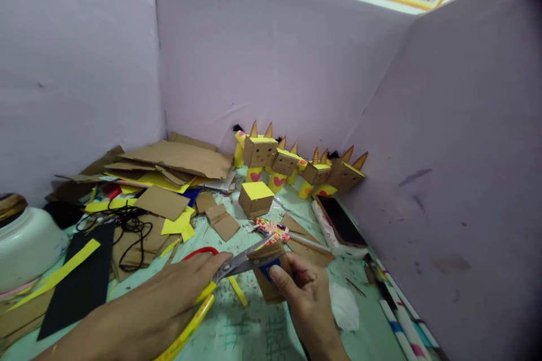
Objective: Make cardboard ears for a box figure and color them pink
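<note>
Step in hand, as you'd judge it: trimming. Your left hand (192,285) is wrapped round the handles of the scissors (249,261), though most of its fingers are hidden beneath it. Blades stand apart at the top of the cardboard piece (270,291), which sits above the table (254,344), just ahead of you. Your right hand (311,287) pinches that piece, thumb on its face by a blue patch.

Next move seems to call for a firm right pinch, thumb kept clear of the blades, and a slow close.

Room: bare table lies below and between your hands. Past the blade tips, a patterned bundle (271,229) lies close; the yellow-topped box (256,203) stands behind. Left is crowded: a black sheet (80,285) lies near your forearm. Rightward, paper rolls (400,316) line the wall (470,197).
</note>
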Demonstrator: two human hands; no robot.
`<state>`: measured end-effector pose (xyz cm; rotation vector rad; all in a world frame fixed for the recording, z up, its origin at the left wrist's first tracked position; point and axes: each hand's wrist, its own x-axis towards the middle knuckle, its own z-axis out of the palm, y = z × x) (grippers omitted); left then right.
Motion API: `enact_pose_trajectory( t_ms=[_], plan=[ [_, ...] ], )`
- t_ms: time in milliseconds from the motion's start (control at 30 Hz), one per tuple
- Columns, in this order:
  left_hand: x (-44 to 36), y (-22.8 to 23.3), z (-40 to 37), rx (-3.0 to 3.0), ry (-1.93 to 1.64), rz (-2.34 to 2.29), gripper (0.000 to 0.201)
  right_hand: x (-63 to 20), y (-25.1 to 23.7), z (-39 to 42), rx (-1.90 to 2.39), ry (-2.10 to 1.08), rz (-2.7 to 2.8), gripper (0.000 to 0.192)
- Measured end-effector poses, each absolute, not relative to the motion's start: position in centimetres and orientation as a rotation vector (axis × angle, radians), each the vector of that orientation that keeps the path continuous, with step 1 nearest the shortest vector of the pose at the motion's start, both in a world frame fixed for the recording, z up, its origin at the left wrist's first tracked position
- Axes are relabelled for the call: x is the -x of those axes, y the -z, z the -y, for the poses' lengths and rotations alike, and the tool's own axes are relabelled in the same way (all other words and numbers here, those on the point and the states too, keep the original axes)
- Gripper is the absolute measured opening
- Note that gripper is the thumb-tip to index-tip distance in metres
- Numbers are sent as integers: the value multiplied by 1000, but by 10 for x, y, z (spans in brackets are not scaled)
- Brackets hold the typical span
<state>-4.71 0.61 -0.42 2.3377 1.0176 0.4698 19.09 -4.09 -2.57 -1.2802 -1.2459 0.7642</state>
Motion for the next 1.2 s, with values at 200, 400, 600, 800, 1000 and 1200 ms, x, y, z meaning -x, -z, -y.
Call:
enact_pose_trajectory(
  t_ms=[200, 400, 600, 800, 1000, 1200],
  plan=[
    [47, 4, -8, -2340, -351, -945, 53, -190, 27, 41, 1283, -765, 1196, 30],
    [46, -3, -8, -2366, -242, -944, 55, -189, 22, 42, 1262, -771, 1181, 28],
    [48, -1, -10, -2447, -228, -905, 56, -189, 23, 42, 1284, -765, 1203, 26],
    [52, 15, -13, -2480, -256, -881, 60, -187, 26, 43, 1309, -762, 1233, 29],
    [41, 3, -10, -2449, -261, -907, 56, -187, 27, 44, 1317, -734, 1240, 29],
    [37, 1, -10, -2459, -263, -952, 52, -186, 28, 44, 1314, -738, 1211, 27]
  ],
)
